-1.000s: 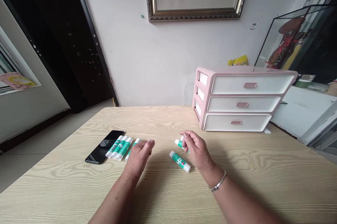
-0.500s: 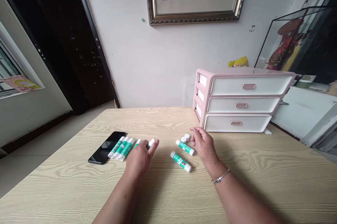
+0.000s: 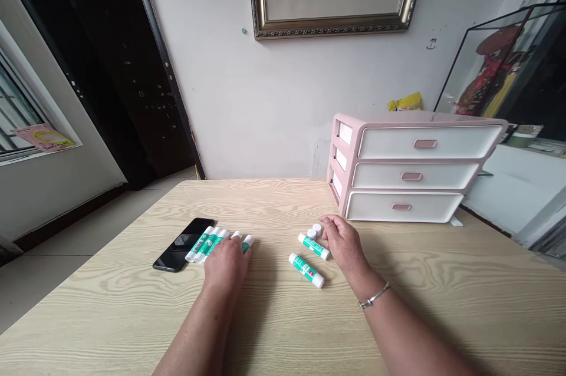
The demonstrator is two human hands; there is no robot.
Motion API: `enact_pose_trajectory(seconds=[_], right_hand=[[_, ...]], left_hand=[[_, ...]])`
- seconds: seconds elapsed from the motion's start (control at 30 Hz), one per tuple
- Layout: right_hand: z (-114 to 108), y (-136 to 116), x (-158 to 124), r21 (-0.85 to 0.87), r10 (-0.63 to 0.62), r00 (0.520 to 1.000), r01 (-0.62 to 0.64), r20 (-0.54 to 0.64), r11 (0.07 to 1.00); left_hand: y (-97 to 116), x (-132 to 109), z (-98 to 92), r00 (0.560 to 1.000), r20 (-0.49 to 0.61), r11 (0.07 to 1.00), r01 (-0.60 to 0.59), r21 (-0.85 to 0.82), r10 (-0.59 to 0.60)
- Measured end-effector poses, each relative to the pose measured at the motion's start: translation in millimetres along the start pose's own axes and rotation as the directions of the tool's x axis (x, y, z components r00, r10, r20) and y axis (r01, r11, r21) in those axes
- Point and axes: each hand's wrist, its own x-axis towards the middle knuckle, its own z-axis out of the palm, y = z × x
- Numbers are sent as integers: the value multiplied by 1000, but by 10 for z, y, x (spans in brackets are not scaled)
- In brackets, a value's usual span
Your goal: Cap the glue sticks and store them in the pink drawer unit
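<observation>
My left hand [image 3: 227, 264] is closed over two green-and-white glue sticks, gripping them at the right end of a row. The white end of one glue stick [image 3: 248, 240] sticks out by my thumb; most of both is covered. Touching this group on the left, several more glue sticks [image 3: 204, 243] lie side by side. My right hand [image 3: 342, 243] rests on the table with curled fingers, and what they may hold is hidden. Beside its fingertips are several small white caps [image 3: 312, 234] and a glue stick [image 3: 313, 246]. Nearer to me lies another glue stick [image 3: 306, 270].
A black phone [image 3: 181, 246] lies under the left end of the row. At the back right of the wooden table [image 3: 283, 329] stands a pink and white drawer unit [image 3: 411, 167]. A yellow packet [image 3: 405, 102] shows behind it.
My left hand has slid its two glue sticks leftward, up against the row. My right hand has hardly moved. The view has shifted slightly.
</observation>
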Motion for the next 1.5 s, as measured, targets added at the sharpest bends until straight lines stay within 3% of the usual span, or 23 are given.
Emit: enact_pose_trajectory(seconds=[0.2, 0.37, 0.5, 0.67, 0.8, 1.0, 1.17, 1.3, 1.4, 1.5], right_hand=[[-49, -10, 26, -245, -24, 1000, 26, 9, 969], [-71, -16, -9, -508, 52, 989, 27, 141, 861], [-79, -38, -88, -618, 60, 975, 86, 212, 782], [-61, -39, -153, -650, 61, 952, 157, 299, 744], [0, -37, -153, -559, 15, 933, 203, 360, 804], [106, -151, -210, -145, -55, 909, 125, 412, 982], [194, -294, -341, 188, -150, 815, 52, 559, 981], [223, -390, -396, 238, -240, 779, 120, 579, 964], [218, -314, -342, 187, -292, 806, 226, 516, 956], [177, -111, -204, 5, -279, 902, 294, 330, 956]], left_hand=[[-98, 52, 53, 998, -52, 999, 27, -24, -29], [-106, 79, 172, 982, -189, 993, -27, -117, 5], [0, 42, 240, 966, -228, 938, -185, -294, 119], [179, -26, 247, 942, -137, 813, -333, -477, 305], [217, -37, 221, 943, -80, 762, -309, -569, 323], [203, -44, 190, 929, -78, 656, -313, -687, 361], [256, -106, 133, 885, -98, 502, -346, -792, 455], [271, -163, 46, 868, -62, 340, -257, -905, 492], [266, -188, -24, 872, -70, 210, -193, -958, 485], [258, -178, -41, 906, -75, 120, -137, -983, 416]])
